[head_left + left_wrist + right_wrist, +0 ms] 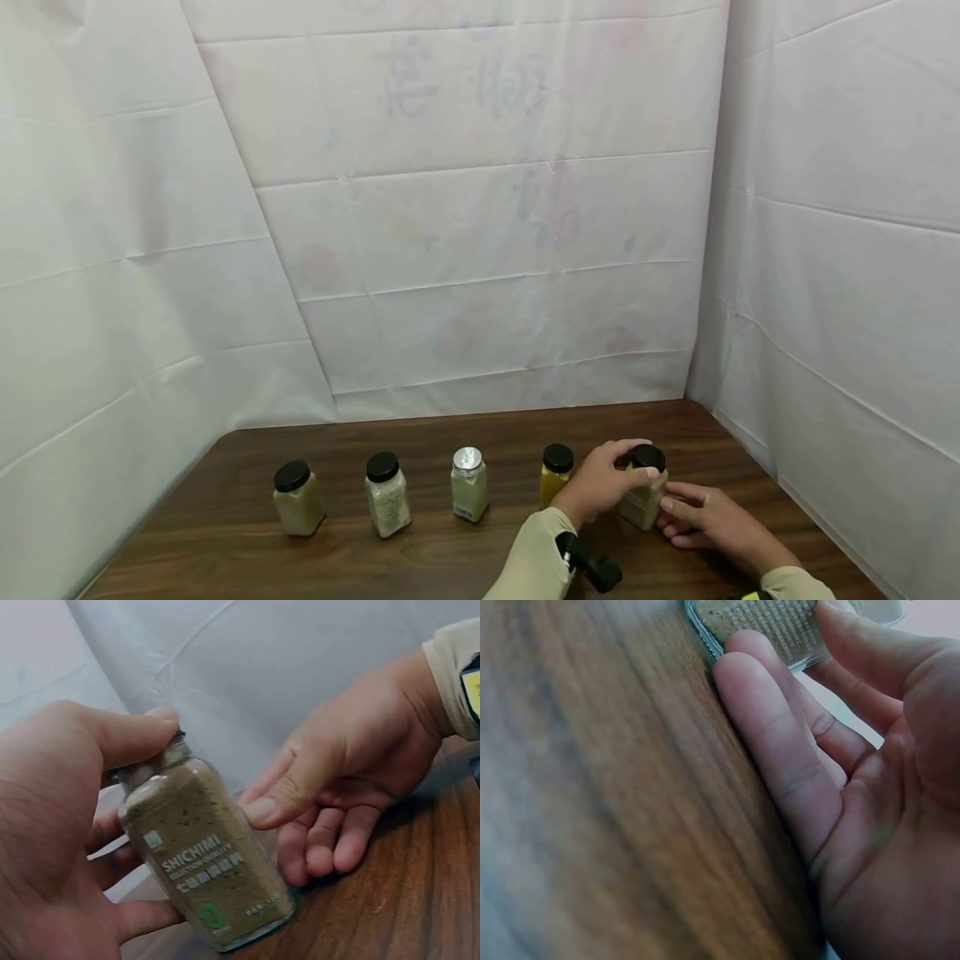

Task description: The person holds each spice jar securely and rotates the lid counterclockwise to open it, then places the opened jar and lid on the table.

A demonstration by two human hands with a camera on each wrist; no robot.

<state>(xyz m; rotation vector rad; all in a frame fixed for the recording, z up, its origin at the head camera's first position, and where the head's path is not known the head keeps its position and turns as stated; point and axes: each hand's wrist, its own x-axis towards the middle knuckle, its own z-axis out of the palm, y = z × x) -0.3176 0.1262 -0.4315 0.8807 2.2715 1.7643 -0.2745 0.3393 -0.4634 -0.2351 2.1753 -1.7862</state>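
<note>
A square glass spice jar (642, 503) with a black lid (647, 457) and pale brown powder inside stands at the right of the row. My left hand (604, 481) grips it from above, thumb and fingers around the lid and neck. The left wrist view shows "SHICHIMI" printed on the jar (214, 859). At the jar's right side, my right hand (705, 521) holds its edge, thumb (859, 637) against the glass and the index finger reaching behind. The remaining right fingers are bent close to the tabletop. Part of the lid is covered by the left hand.
Left of the hands stand a yellow spice jar (553, 479), partly behind the left arm, a silver-lidded jar (469, 492), a black-lidded jar (388, 504) and another (300, 504). The dark wooden table (420, 567) is bordered by white sheets (480, 250) at the back and sides.
</note>
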